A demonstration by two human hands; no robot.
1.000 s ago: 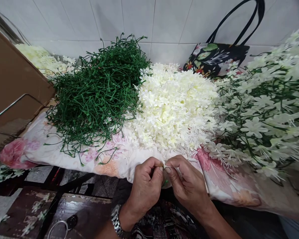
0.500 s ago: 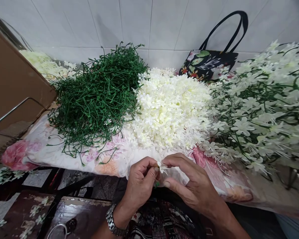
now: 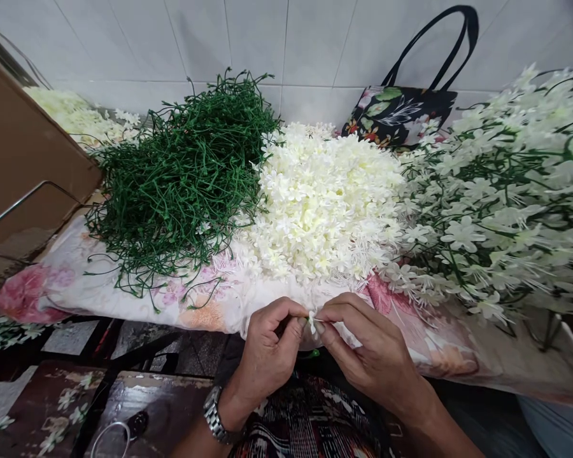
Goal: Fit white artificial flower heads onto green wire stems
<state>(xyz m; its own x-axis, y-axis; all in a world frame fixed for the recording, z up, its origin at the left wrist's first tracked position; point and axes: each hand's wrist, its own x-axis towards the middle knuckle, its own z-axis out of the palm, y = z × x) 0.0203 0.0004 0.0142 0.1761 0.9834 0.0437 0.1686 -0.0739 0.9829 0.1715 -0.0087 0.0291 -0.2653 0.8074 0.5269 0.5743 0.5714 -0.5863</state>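
Observation:
A small white artificial flower (image 3: 312,323) sits between my two hands at the table's front edge. My left hand (image 3: 274,340) is closed, with thumb and forefinger pinching a green stem just left of the bloom. From the other side my right hand (image 3: 363,340) pinches the white flower with thumb and fingertip. A green tip (image 3: 314,353) shows below the hands. Beyond them lies a heap of loose white blossoms (image 3: 322,203), and left of it a tangled pile of green plastic stems (image 3: 181,178).
Finished-looking white flower sprays (image 3: 501,210) crowd the right side. A black floral bag (image 3: 401,117) leans against the tiled wall. At left stands a brown cardboard box (image 3: 23,146). Floral cloth (image 3: 138,308) covers the table; brown stools (image 3: 148,410) are below.
My right thumb and forefinger have closed on the white flower, where before they were apart around it. The view has shifted slightly, while the piles stay as they were.

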